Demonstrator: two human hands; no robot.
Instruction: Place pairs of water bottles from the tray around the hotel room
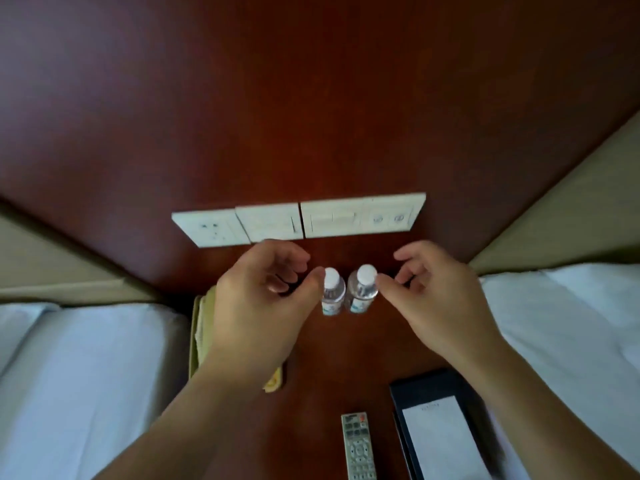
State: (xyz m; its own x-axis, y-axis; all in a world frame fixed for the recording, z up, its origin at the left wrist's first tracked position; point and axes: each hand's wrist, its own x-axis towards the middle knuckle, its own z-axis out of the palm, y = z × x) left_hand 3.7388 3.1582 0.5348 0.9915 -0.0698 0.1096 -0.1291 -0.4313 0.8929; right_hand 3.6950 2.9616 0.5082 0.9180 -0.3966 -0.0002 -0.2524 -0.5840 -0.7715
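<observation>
Just below the middle of the frame, two small clear plastic water bottles with white caps stood upright on the dark reddish-brown wooden bedside table (311,375), side by side and touching or nearly so: the left bottle (332,292) and the right bottle (362,289). This pair looked already set down, so that part of the task seemed done here; the tray was out of view, and how many pairs remained could not be told.

The left hand (263,299) flanked the pair from the left, its thumb tip against or just beside the left bottle's cap, fingers curled loosely and gripping nothing. The right hand (440,292) mirrored it, thumb tip at the right bottle's shoulder, fingers likewise slack and empty.

Above the bottles ran a row of white wall switch and socket plates (301,220). A grey remote control (358,445) and a black holder with a white notepad (440,427) lay lower right; white bedding (86,375) filled both sides.
</observation>
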